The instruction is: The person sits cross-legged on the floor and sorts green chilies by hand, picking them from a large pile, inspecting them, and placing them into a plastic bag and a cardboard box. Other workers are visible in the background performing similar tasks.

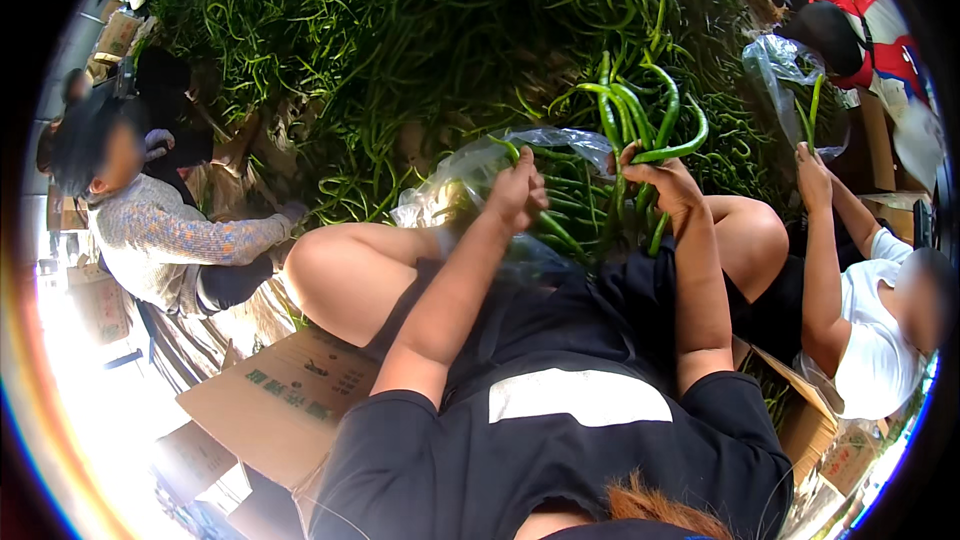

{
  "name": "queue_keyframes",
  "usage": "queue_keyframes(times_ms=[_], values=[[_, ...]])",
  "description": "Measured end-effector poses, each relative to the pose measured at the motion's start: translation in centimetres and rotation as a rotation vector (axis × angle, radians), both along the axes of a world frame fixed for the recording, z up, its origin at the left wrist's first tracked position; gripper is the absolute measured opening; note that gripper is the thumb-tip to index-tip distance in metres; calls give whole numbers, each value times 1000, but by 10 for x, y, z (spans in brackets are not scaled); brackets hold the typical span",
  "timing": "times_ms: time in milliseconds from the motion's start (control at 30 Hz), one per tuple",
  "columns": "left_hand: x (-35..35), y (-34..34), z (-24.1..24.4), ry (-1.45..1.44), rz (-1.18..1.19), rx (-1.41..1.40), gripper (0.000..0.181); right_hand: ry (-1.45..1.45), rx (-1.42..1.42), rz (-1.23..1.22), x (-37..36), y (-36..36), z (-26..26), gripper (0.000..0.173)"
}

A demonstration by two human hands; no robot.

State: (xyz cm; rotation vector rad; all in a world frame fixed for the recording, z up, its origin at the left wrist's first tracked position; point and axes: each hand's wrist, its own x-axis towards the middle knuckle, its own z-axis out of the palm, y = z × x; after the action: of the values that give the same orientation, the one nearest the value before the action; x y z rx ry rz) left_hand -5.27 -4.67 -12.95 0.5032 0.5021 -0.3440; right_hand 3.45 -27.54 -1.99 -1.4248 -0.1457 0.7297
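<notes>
A clear plastic bag (450,187) lies open between my bent knees, with long green chili peppers (574,195) inside it. My left hand (517,191) is over the bag's left side, its fingers closed around a green pepper whose ends show above and below the fist. At the bag's right side, my right hand (660,176) grips a bunch of long green peppers (634,116); most stick up and curve away above the fingers, while some hang below. The bag's lower part is hidden by my arms and dark clothing.
A large heap of green peppers (420,30) spreads ahead. Cardboard boxes stand behind me at left (285,390) and right (810,420). A co-worker in a knitted sweater (202,240) sits left; another in a white shirt (862,315) sits right, holding peppers beside a plastic bag (780,82).
</notes>
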Motion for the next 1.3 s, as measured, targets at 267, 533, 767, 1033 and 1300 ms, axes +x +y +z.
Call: queue_keyframes(times_ms=[267, 533, 767, 1033, 1300], values=[[5, -23, 62, -82, -96, 180, 18, 54, -68, 471, -19, 16, -4, 25], [-18, -11, 51, -70, -302, 283, 25, 269, 133, 0, -28, 8, 3, 22], [-46, -46, 55, -339, -218, 199, 49, 335, 178, -12, -41, -4, -25, 19], [-54, -70, 62, -411, -85, 469, 53, 298, 6, 52, -41, 7, -5, 25], [-57, -7, 55, -74, 202, 220, 22, -278, -324, 198, -43, 9, 6, 15]])
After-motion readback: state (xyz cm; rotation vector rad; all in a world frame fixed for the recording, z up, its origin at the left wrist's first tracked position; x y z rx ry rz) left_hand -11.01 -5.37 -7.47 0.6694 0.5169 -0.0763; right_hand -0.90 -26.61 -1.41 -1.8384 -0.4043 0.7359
